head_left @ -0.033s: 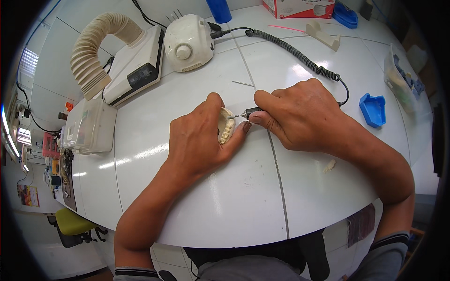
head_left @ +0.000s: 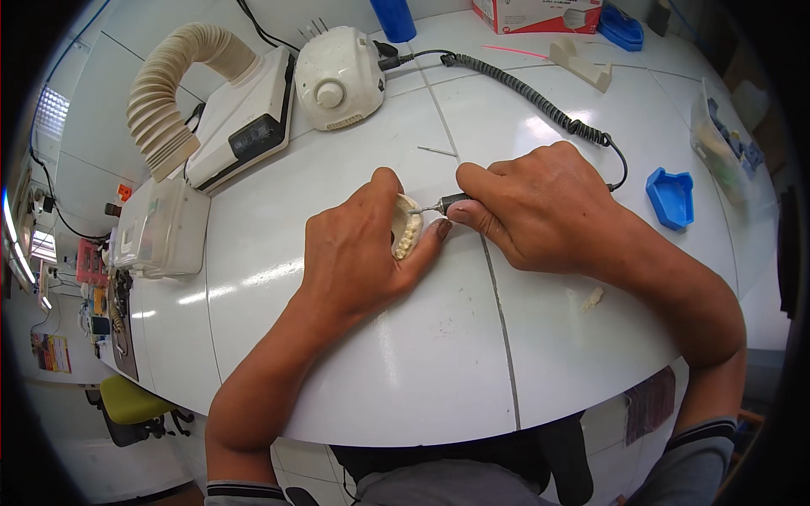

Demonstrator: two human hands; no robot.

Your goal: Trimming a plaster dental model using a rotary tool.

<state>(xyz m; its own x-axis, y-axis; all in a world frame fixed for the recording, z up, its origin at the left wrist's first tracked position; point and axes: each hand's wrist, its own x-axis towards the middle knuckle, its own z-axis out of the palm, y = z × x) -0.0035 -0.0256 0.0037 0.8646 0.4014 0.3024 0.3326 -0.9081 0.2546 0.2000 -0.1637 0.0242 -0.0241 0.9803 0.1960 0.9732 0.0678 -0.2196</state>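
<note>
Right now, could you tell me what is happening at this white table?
A person is working on a cream dental cast, gripped in the left hand on the white table. The right hand holds a slim rotary handpiece with its thin tip against the cast's teeth. A coiled black cable runs from the handpiece to a rounded white control unit at the back. A blue tray lies to the right, untouched.
</note>
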